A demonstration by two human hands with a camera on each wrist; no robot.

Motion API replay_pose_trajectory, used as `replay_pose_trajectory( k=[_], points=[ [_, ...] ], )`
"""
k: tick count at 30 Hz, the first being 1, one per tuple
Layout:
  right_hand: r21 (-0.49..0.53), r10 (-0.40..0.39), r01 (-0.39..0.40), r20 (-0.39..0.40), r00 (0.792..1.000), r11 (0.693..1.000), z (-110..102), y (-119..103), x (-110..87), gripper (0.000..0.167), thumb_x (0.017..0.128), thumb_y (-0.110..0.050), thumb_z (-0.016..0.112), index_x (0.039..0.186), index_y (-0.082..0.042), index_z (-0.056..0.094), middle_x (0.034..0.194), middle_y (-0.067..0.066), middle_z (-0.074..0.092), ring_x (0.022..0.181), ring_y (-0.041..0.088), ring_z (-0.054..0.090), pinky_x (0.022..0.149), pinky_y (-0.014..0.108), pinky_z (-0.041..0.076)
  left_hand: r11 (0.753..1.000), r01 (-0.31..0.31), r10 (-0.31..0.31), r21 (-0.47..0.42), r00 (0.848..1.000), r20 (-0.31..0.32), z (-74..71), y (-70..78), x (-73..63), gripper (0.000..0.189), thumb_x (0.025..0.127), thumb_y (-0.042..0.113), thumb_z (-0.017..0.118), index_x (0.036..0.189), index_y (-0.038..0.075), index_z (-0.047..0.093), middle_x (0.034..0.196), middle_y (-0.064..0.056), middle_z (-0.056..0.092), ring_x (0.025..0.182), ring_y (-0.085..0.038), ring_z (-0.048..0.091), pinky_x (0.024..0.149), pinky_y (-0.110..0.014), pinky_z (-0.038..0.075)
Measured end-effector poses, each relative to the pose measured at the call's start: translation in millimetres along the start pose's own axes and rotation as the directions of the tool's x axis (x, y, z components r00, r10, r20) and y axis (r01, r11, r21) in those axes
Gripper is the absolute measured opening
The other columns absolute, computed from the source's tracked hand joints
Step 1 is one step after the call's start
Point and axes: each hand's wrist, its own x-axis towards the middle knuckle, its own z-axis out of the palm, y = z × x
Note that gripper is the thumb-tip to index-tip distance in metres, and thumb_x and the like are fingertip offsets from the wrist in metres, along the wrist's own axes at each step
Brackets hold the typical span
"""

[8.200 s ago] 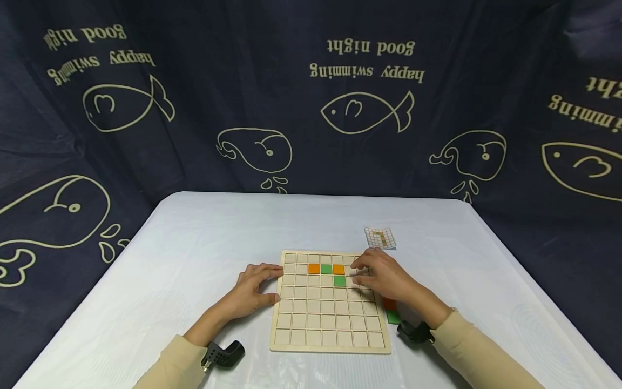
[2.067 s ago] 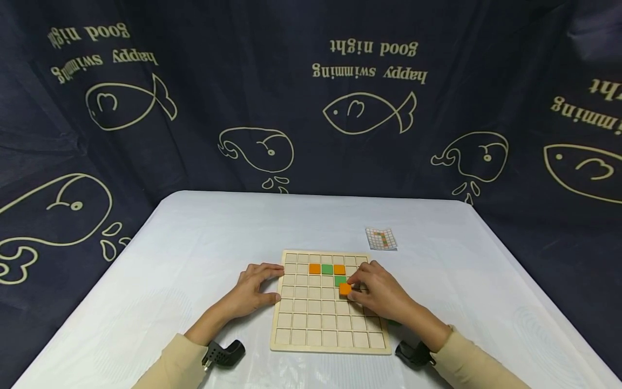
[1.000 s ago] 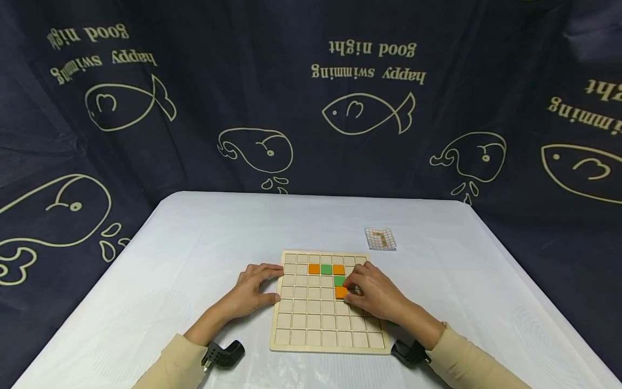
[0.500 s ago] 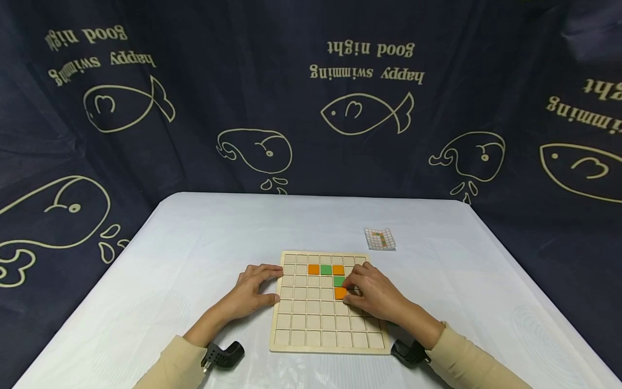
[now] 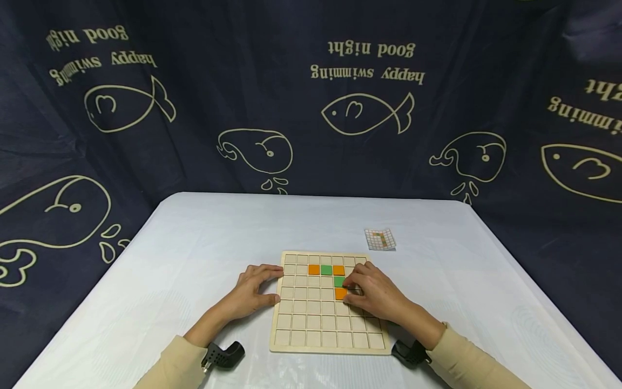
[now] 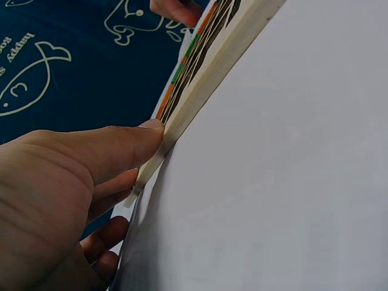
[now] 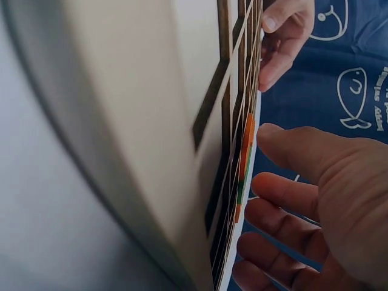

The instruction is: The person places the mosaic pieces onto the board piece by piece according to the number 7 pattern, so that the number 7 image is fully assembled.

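Note:
A light wooden grid board [image 5: 313,322] lies on the table. In its second row sit an orange tile [image 5: 314,269], a green tile [image 5: 326,270] and another orange tile [image 5: 338,269]. Below the last one are a second green tile [image 5: 339,281] and the lowest orange tile [image 5: 340,294]. My right hand [image 5: 376,290] is over the board's right side, thumb and index fingertips apart beside the lowest orange tile. It holds nothing in the right wrist view. My left hand [image 5: 252,289] rests at the board's left edge, thumb [image 6: 130,145] touching the side, fingers extended.
Beyond the board's upper right corner lies a small card [image 5: 380,239] printed with a coloured grid pattern. White cloth [image 5: 233,221] covers the table, and a dark curtain [image 5: 194,156] with fish drawings hangs behind it.
My right hand has brought an orange tile in from the right, set it in the cell below the second green tile and parted its fingertips. My left hand has stayed in place.

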Motion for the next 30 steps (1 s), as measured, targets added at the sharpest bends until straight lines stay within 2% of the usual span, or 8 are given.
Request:
replay_pose_trajectory(
  k=[6, 15, 30],
  points=[
    [0.011, 0.006, -0.006, 0.005, 1.0, 1.0, -2.8, 0.1, -0.5, 0.027, 0.077, -0.033, 0.076, 0.096, -0.014, 0.071, 0.087, -0.005, 0.059, 0.077, 0.006, 0.038, 0.068, 0.022, 0.037, 1.0, 0.0, 0.0, 0.0, 1.0, 0.0, 1.0, -0.2, 0.5, 0.052, 0.079, 0.023, 0.073, 0.127, 0.014, 0.058, 0.139, 0.002, 0.05, 0.115, -0.017, 0.037, 0.091, -0.038, 0.025],
    [0.03, 0.061, -0.061, -0.012, 0.998, 0.998, -14.4, 1.4, -4.6, 0.027, 0.078, -0.028, 0.075, 0.1, -0.013, 0.071, 0.093, -0.005, 0.06, 0.083, 0.007, 0.042, 0.069, 0.024, 0.04, 1.0, -0.005, 0.005, 0.001, 1.0, 0.0, 0.9, -0.5, 0.3, 0.051, 0.079, 0.023, 0.074, 0.127, 0.014, 0.059, 0.139, 0.002, 0.051, 0.115, -0.017, 0.037, 0.091, -0.039, 0.024],
    [0.031, 0.15, -0.149, -0.053, 0.987, 0.988, -28.3, 17.9, -20.1, 0.023, 0.078, -0.025, 0.076, 0.098, -0.013, 0.072, 0.094, -0.008, 0.059, 0.087, 0.008, 0.045, 0.07, 0.026, 0.043, 1.0, 0.008, -0.008, -0.007, 1.0, 0.007, 0.5, 0.0, 0.9, 0.051, 0.08, 0.023, 0.073, 0.128, 0.014, 0.058, 0.14, 0.001, 0.05, 0.117, -0.019, 0.037, 0.091, -0.04, 0.024]
  ],
)
